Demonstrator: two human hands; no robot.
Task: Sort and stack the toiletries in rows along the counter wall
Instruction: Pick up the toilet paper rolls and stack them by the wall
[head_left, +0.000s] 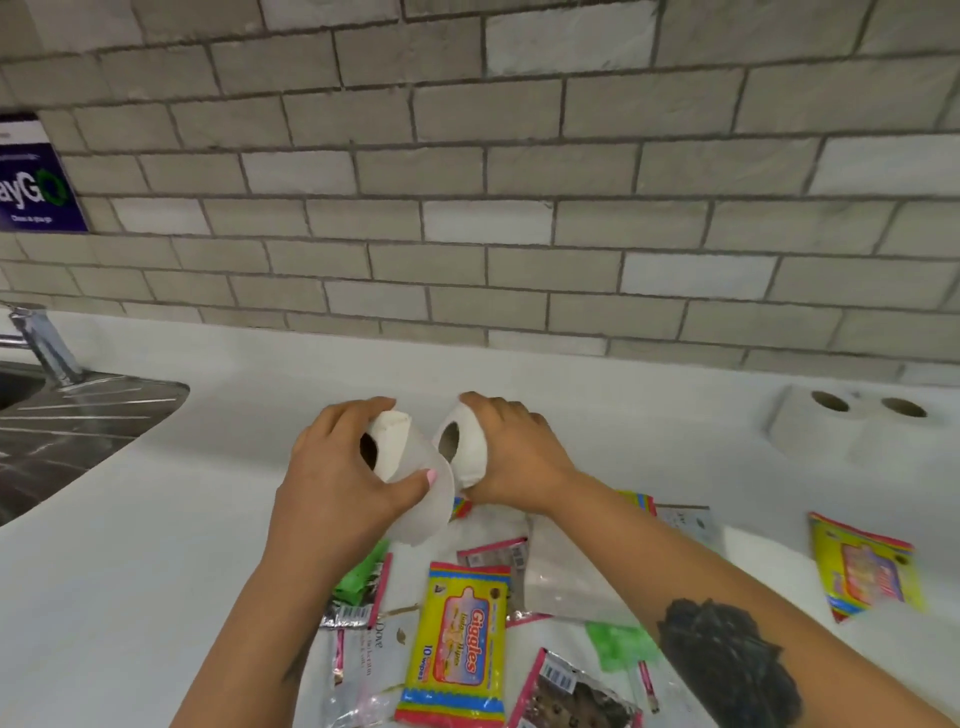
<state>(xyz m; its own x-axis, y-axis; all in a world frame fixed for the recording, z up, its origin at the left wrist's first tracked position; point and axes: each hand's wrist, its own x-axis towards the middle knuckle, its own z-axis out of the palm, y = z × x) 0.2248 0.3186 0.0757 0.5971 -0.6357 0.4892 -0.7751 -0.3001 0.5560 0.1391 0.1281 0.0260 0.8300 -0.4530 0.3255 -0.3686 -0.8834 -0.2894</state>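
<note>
My left hand (332, 478) grips a white toilet roll (392, 441) tilted on its side, a loose sheet hanging from it. My right hand (511, 462) grips a second toilet roll (462, 447), its core facing the first; the two rolls nearly touch above the white counter (171, 519). Two more toilet rolls (852, 426) stand upright side by side at the right, close to the tiled wall (467, 234). Below my hands lies a pile of packets: a yellow Giggles wipes pack (457, 644), a Dove packet (363, 654) and several sachets.
A steel sink drainer (78, 421) and tap (41, 343) sit at the left. Another yellow wipes pack (865, 566) lies at the right. A blue sign (36, 182) hangs on the wall at the left. A clear plastic wrapper (566, 571) lies under my right forearm.
</note>
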